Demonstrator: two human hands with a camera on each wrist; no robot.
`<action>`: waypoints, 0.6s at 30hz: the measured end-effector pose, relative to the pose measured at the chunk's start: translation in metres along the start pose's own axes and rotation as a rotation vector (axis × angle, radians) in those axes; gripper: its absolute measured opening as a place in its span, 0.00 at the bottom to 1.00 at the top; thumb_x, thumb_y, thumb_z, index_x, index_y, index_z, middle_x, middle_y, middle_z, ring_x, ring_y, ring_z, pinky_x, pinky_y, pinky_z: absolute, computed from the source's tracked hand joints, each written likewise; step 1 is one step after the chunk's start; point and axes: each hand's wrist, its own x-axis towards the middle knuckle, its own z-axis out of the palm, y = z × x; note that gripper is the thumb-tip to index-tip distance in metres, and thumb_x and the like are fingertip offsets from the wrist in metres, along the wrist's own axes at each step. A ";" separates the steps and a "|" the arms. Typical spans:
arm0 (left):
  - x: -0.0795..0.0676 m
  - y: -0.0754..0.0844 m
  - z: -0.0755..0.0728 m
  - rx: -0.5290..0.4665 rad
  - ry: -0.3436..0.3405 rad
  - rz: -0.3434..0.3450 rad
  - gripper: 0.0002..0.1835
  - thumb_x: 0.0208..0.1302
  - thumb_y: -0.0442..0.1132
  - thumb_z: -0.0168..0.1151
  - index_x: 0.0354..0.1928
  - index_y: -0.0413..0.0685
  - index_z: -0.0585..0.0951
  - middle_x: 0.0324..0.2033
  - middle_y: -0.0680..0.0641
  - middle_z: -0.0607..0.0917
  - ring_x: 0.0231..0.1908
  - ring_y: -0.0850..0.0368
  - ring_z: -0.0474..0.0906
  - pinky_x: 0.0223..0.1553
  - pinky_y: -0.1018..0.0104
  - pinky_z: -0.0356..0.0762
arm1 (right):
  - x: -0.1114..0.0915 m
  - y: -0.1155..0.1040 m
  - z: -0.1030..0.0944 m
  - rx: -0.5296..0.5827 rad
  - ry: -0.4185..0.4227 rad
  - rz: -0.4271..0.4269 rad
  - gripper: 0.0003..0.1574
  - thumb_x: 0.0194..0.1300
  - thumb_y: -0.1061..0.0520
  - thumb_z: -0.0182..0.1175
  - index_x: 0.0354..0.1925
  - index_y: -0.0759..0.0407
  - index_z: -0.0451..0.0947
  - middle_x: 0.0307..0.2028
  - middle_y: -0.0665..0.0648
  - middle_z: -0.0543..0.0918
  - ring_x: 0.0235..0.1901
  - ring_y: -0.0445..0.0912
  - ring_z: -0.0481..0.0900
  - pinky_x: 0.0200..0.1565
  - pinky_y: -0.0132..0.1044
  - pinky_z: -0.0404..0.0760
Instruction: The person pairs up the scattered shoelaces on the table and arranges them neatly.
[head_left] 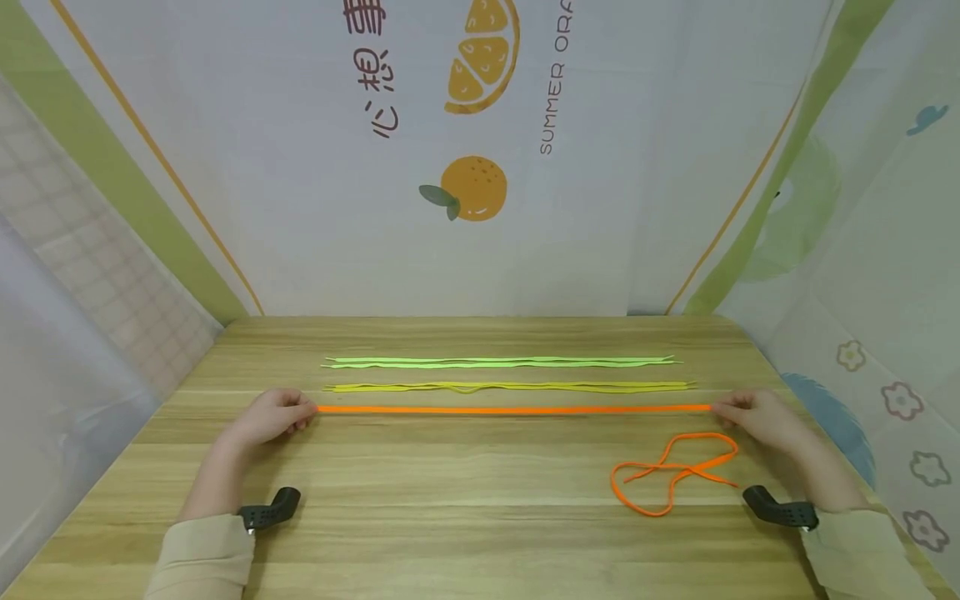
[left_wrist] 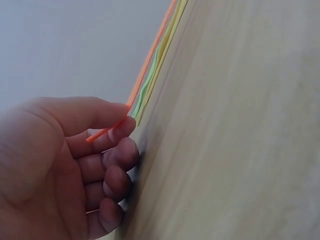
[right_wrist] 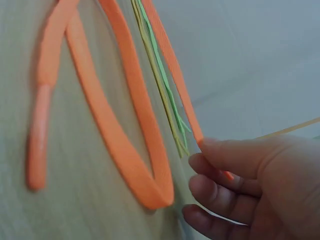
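An orange shoelace (head_left: 513, 410) is stretched straight from side to side between both hands. My left hand (head_left: 281, 414) pinches one end between thumb and index finger, and a short tip pokes out past the fingers in the left wrist view. At the other end, my right hand (head_left: 757, 414) pinches the lace the same way. Just beyond it lie yellow shoelaces (head_left: 510, 387), side by side and nearly straight. Farther back, green shoelaces (head_left: 502, 362) run parallel to them. A second orange shoelace (head_left: 670, 510) lies in loose loops nearer me on the right.
All the laces are over a wood-grain table (head_left: 420, 533). Behind its far edge hangs a white cloth (head_left: 322, 233) with orange fruit prints, and more cloth covers both sides. A black wrist camera (head_left: 273, 508) sits on the left wrist, another (head_left: 780, 508) on the right.
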 end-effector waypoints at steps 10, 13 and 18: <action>0.003 0.003 0.005 0.279 0.078 0.027 0.15 0.66 0.39 0.59 0.23 0.39 0.75 0.19 0.49 0.73 0.23 0.55 0.66 0.27 0.63 0.65 | -0.002 0.003 0.006 0.033 0.057 0.039 0.18 0.69 0.50 0.57 0.32 0.64 0.80 0.29 0.55 0.79 0.28 0.46 0.70 0.28 0.38 0.70; 0.003 0.004 0.007 0.306 0.096 0.014 0.14 0.65 0.40 0.60 0.23 0.40 0.76 0.20 0.49 0.73 0.23 0.56 0.65 0.27 0.63 0.64 | -0.001 0.003 0.008 0.011 0.073 0.053 0.19 0.68 0.49 0.58 0.34 0.65 0.81 0.30 0.56 0.80 0.28 0.46 0.70 0.29 0.38 0.69; 0.004 0.007 0.011 0.353 0.121 0.007 0.14 0.65 0.41 0.60 0.24 0.41 0.76 0.19 0.51 0.72 0.22 0.56 0.65 0.26 0.62 0.64 | 0.002 0.006 0.010 -0.012 0.066 0.053 0.20 0.68 0.48 0.58 0.35 0.65 0.81 0.31 0.56 0.81 0.29 0.46 0.72 0.32 0.41 0.70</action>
